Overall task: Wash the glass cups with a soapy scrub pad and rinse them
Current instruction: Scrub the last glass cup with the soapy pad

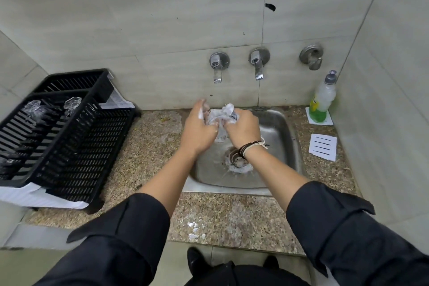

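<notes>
Hands together at frame centre over the sink (278, 127): left hand (197, 132) and right hand (241, 130) both clasp one sudsy glass cup (221, 116); likely slippery, fragile, light; best gripped round its body.

Both hands (197, 131) (242, 129) raised, fingers (201, 105) curled.

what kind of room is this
Most likely a small washing-up corner or pantry: a steel sink set in a granite counter, wall taps on tiled walls, and a black dish rack beside it.
</notes>
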Motion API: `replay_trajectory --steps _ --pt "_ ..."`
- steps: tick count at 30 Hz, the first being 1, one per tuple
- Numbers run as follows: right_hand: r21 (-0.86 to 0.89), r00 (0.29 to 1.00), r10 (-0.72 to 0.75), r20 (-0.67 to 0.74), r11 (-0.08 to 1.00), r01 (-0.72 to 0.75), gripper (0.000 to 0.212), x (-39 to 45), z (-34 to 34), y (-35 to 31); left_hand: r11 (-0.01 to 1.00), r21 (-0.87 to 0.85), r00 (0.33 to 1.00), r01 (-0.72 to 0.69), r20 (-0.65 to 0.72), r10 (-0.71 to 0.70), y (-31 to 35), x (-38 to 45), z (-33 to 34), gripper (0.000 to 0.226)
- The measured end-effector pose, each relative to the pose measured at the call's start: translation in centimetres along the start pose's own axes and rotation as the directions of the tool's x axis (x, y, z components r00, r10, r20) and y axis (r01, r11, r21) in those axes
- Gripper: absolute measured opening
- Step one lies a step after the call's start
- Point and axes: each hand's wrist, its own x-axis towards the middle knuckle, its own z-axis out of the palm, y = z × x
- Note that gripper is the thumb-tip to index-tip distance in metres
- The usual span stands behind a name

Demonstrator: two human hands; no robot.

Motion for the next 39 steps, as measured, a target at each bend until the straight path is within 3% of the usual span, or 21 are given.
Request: replay_trajectory --steps 2,6,10,14,16,18,20,21,24,28,30,32,34,35,37,39 --pt "-0.100 0.996 -0.089 0.012 0.991 0.090 0.017 -0.3 -0.2 -0.4 0.989 0.135 0.998 -0.054 0.052 0.047 0.7 0.1 0.3 0.049" --pt "-0.085 0.986 -0.167 -0.020 0.983 0.165 0.018 -1.8 -1.0 -1.0 0.962 -0.219 0.978 0.164 -0.087 -0.187 0.0 0.7 0.9 0.052" --pt "-0.058 0.998 -0.023 0.066 0.998 0.027 0.010 0.3 -1.6 -0.5 0.871 -0.433 0.971 0.232 0.047 -0.235 1.0 0.0 2.6 0.037" --pt "-0.054 0.997 -0.066 0.051 0.996 0.069 0.014 -1.0 -1.6 -1.0 0.833 -0.501 0.945 0.234 -0.083 -0.315 -1.7 1.6 3.2 0.041" --pt "-0.070 0.994 -0.074 0.075 0.994 0.079 0.010 -1.1 -1.1 -0.9 0.793 -0.548 0.930 0.267 -0.070 -0.361 -2.0 1.8 3.3 0.040" --pt "-0.067 0.995 0.017 0.103 0.998 -0.010 0.011 0.1 -1.1 -0.4 0.803 -0.531 0.947 0.270 -0.004 -0.320 -0.6 0.7 3.5 0.032" --pt "-0.049 0.990 0.075 0.123 0.996 -0.070 0.011 0.3 -1.1 -0.1 0.812 -0.536 0.957 0.230 -0.028 -0.290 0.3 -0.1 4.0 0.027" --pt "-0.041 0.990 0.065 0.123 0.997 -0.061 0.008 -0.2 -0.9 -0.1 0.788 -0.575 0.943 0.222 -0.077 -0.323 0.4 -0.1 4.0 0.028" --pt "0.023 0.993 0.032 0.113 0.999 -0.034 0.015 -1.9 -0.2 -0.7 0.546 -0.797 0.857 0.257 -0.073 -0.510 -0.3 1.1 3.5 0.037" --pt "0.093 0.977 0.194 0.088 0.975 -0.202 0.015 0.4 0.3 -0.5 0.471 -0.832 0.894 0.293 0.064 -0.443 -0.4 0.8 4.4 0.033" --pt "0.039 0.981 0.163 0.104 0.985 -0.167 0.004 0.7 0.1 -0.2 0.561 -0.757 0.898 0.336 0.079 -0.432 -1.0 0.7 4.2 0.031" --pt "-0.039 0.992 0.073 0.107 0.997 -0.070 0.004 0.8 -0.1 0.4 0.765 -0.562 0.924 0.315 -0.004 -0.383 -1.8 0.8 3.3 0.048" --pt "-0.145 0.992 -0.034 0.125 0.988 0.053 0.006 0.8 -0.4 0.8 0.950 -0.266 0.981 0.165 -0.053 -0.185 -1.8 0.6 2.1 0.073" --pt "-0.200 0.986 -0.078 0.146 0.974 0.107 0.007 0.9 -0.5 0.9 0.991 -0.120 0.997 0.056 -0.038 -0.061 -1.6 0.7 1.8 0.077" --pt "-0.272 0.971 -0.149 0.184 0.942 0.197 0.006 1.1 -0.5 0.9 0.978 0.176 0.993 -0.114 0.046 0.107 -0.6 1.1 0.9 0.068" --pt "-0.266 0.971 -0.190 0.144 0.938 0.223 0.004 0.7 -0.4 1.0 0.943 0.307 0.990 -0.125 0.099 0.100 0.0 1.5 0.3 0.053"
